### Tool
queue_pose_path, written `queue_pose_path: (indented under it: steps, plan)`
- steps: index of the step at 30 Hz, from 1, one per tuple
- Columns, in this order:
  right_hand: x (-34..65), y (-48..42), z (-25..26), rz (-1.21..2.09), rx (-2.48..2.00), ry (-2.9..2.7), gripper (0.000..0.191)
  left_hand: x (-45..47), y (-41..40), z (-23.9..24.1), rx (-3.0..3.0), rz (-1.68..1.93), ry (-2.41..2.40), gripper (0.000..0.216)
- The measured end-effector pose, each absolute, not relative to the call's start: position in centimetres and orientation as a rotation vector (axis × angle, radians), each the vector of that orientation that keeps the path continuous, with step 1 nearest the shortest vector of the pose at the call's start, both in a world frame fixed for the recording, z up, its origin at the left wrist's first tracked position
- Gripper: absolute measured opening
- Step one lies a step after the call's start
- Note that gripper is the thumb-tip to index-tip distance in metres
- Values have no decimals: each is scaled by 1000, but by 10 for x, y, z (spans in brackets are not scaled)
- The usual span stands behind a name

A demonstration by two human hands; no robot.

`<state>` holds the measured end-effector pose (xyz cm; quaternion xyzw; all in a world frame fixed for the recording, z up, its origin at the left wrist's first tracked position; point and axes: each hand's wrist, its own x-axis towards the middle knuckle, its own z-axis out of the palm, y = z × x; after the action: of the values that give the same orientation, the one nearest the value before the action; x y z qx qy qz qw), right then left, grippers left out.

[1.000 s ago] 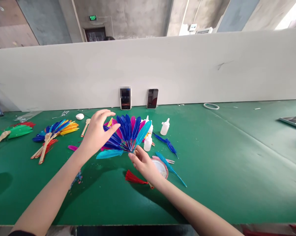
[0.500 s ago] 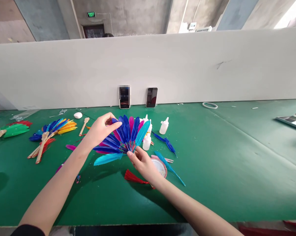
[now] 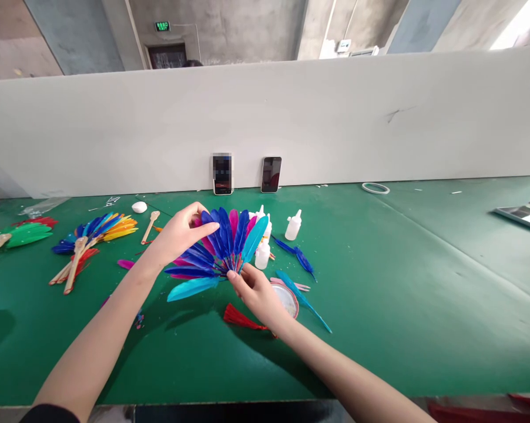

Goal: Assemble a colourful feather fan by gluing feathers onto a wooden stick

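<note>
A fan of blue, magenta and turquoise feathers (image 3: 223,241) is spread above the table, held up between both hands. My right hand (image 3: 258,291) pinches its base, where the quills meet. At the fan's upper left, my left hand (image 3: 188,229) has thumb and fingers closed on the blue feathers; the fingertips are partly hidden behind them. Beneath my right hand lie a red tassel (image 3: 242,318) and a round shallow dish (image 3: 287,299), partly covered by the wrist. A loose turquoise feather (image 3: 307,302) rests beside the dish.
Small white squeeze bottles (image 3: 293,225) stand behind the fan, near loose blue feathers (image 3: 304,261). Finished-looking feather fans (image 3: 104,226) with wooden handles lie to the left on the green table (image 3: 401,305). Two phones (image 3: 271,174) lean against the white partition (image 3: 335,117).
The fan's left-hand feathers sit slightly lower and farther left, and the left thumb has shifted a little over the blue feathers. Both hands keep their hold.
</note>
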<state>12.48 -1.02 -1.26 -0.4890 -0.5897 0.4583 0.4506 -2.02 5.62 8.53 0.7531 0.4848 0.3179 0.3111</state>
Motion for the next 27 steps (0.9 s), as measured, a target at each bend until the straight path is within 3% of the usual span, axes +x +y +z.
queue_pose_path:
  steps: [27]
  plan:
    - [125, -11, -9, 1184, -1170, -1453, 29, -21, 58, 84, 2049, 821, 1343, 23]
